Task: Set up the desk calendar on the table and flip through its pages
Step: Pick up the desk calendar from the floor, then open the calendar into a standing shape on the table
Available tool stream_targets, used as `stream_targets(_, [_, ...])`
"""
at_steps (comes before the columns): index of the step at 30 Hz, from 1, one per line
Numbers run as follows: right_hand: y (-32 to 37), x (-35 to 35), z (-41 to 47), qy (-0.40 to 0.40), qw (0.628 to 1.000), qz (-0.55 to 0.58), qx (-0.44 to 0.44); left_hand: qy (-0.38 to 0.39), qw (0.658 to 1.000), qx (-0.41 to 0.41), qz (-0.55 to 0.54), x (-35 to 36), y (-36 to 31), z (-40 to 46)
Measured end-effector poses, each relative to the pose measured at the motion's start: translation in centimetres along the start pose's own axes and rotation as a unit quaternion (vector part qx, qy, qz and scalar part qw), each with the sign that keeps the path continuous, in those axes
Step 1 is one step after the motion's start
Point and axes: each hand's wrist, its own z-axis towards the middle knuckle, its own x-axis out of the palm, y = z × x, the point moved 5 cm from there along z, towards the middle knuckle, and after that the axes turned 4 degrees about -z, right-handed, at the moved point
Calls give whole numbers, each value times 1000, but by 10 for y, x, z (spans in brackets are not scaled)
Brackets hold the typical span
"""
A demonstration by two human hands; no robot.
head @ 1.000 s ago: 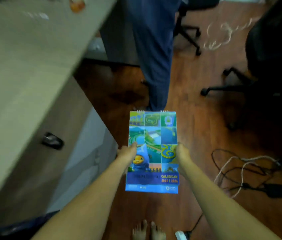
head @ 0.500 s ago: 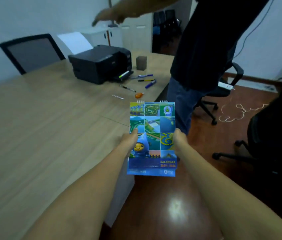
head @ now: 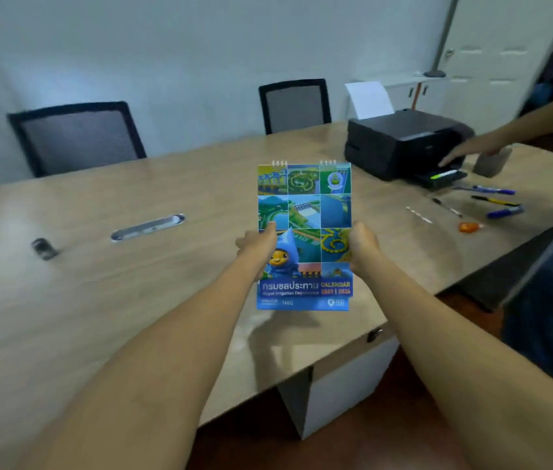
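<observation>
— Desk calendar point(head: 304, 232) first: where was it?

— I held it upright above the near edge of the wooden table point(head: 105, 293), its cover facing me and the wire binding at the top. It was not resting on the tabletop; its shadow lay on the wood just below it.

— And your hands?

— My left hand point(head: 257, 245) gripped the calendar's left edge about halfway down, thumb on the cover and the other fingers behind it. My right hand point(head: 363, 244) was closed on the right edge at the same height. Both arms were stretched out in front of me.

— What lay around the calendar?

— Beyond it and to its right stood a black printer point(head: 403, 144) with a white sheet point(head: 368, 98) standing up from its back. Another person's hand point(head: 471, 149) reached over the printer's front, near a grey cup point(head: 492, 161). Nearer than the printer, still to the calendar's right, several pens point(head: 495, 200) and a small orange object point(head: 468, 227) were scattered on the table.

— And to its left?

— A silver cable slot point(head: 148, 226) was set into the tabletop, and further left sat a small dark object point(head: 43, 248), too blurred for me to identify. Behind the table, beyond the calendar, two black mesh chairs point(head: 78, 137) stood against the wall.
</observation>
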Motion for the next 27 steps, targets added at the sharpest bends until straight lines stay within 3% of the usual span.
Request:
stream_targets(4, [-48,142,36,134,990,-32,7,-119,992,-30,-8,-126,41,10])
stream_targets(9, [-55,249,-95,227,970,-72,46,-215,974,-70,-31,-235,93,7])
stream_targets(12, [-65,296,-125,278,955,-88,54,-271,957,-90,-51,-276,114,2])
stream_targets(19, [-82,366,-161,376,919,-113,42,-375,918,-110,-64,-322,149,-23])
stream_targets(27, [-82,404,-160,428,892,-147,6,-372,921,-78,-88,-303,169,-36])
